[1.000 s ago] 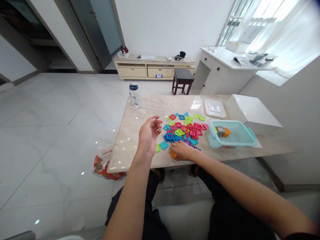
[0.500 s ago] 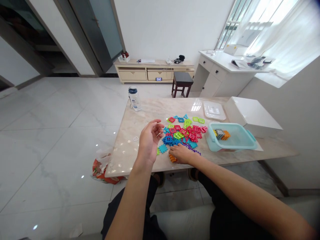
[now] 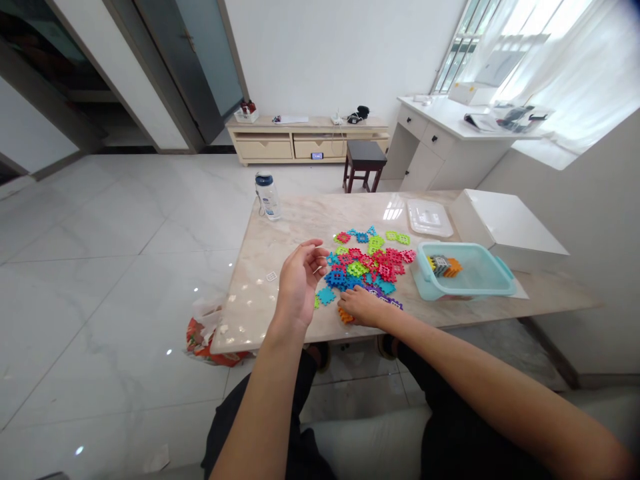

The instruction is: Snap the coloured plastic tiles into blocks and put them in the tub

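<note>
My right hand (image 3: pixel 363 305) is low at the table's near side, its fingers curled down over orange interlocking plastic tiles (image 3: pixel 345 316), which it partly hides. Raised left of the pile, my left hand (image 3: pixel 301 279) has its palm turned inward and fingers loosely bent and apart, with nothing in them. Between and beyond both hands spreads a heap of square notched tiles: red ones (image 3: pixel 392 261), lime-green ones (image 3: pixel 357 269), dark blue ones (image 3: pixel 336 279) and purple ones (image 3: pixel 393 303). A flat light-blue tile (image 3: pixel 327 295) lies between my two hands.
A pale turquoise tub (image 3: pixel 480 267) on the right holds grey, yellow and orange tiles (image 3: pixel 447 267). Behind it are a clear lid (image 3: pixel 429 218) and a white box (image 3: pixel 507 223). A water bottle (image 3: pixel 269 198) stands at the far left corner; one white tile (image 3: pixel 271 277) lies alone.
The view has shifted very slightly. Both hands stay in nearly the same place, and the tiles look unmoved.
</note>
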Available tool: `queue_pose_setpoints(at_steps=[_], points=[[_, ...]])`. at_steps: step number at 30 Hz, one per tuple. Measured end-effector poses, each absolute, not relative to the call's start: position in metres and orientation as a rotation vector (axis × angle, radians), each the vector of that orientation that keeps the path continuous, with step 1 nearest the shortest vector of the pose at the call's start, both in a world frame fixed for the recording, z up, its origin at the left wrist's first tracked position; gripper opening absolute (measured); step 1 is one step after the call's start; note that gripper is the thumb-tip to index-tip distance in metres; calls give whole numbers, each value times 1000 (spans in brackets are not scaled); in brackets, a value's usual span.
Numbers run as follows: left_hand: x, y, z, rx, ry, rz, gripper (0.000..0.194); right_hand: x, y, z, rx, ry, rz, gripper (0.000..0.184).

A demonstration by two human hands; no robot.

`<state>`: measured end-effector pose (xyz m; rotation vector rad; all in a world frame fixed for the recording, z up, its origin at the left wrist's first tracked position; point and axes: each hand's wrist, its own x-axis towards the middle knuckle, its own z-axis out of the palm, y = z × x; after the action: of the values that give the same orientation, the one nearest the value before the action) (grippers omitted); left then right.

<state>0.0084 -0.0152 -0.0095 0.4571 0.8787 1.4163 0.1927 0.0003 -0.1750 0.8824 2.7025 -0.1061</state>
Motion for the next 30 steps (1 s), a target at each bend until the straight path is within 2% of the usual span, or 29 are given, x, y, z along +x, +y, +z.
queue_pose_setpoints(at_steps=[21,26,30], points=[[4,-9,-12,527,978,1404,23,186,5,-179,822,2789,-170,42],[-4,-11,-14,603,1082,1394,32,198,19,-162,1104,2857,-462,35],[-13,-9,-17,757,1225,1405,34,237,36,-138,1599,2845,-720,25]])
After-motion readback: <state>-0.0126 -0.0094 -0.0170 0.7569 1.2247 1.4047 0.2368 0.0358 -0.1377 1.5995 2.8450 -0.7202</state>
